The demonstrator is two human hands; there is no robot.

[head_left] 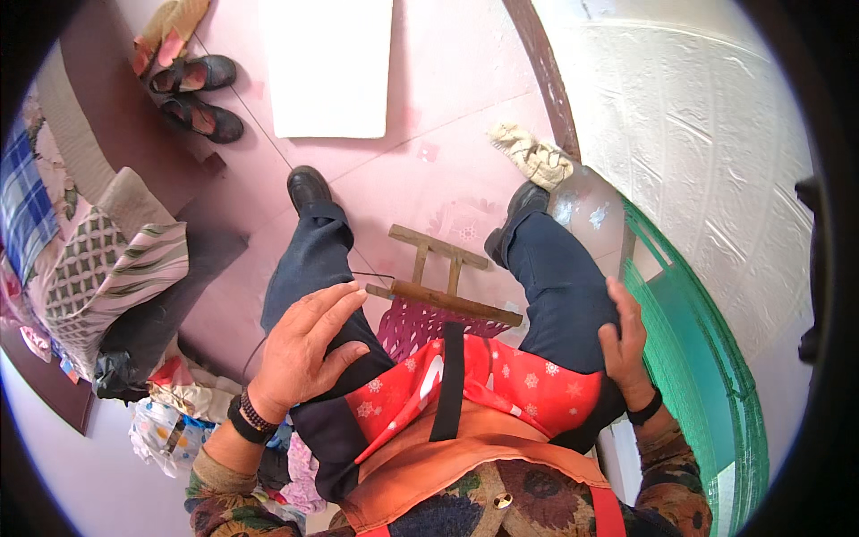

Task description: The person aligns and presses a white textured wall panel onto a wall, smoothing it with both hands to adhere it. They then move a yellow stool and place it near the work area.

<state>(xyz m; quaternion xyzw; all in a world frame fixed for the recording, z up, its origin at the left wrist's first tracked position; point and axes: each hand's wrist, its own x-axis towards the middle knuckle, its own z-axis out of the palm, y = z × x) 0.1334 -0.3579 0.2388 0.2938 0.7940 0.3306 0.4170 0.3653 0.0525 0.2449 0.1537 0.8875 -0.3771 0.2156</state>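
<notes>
By two thighs (568,300), two hands (309,345), one apron (557,389)

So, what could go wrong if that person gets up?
A foot might catch on the wooden frame showing between the navy trouser legs. The right shoe could also slip on the crumpled pale cloth lying right by its toe.

The pink tiled floor (403,174), faintly patterned in places, spreads through the upper middle of the frame. On it — upper left — sit two black shoes (217,73), tan-and-pink footwear (183,25) just above them; right of upper centre lies a crumpled cream cloth (539,161).
</notes>
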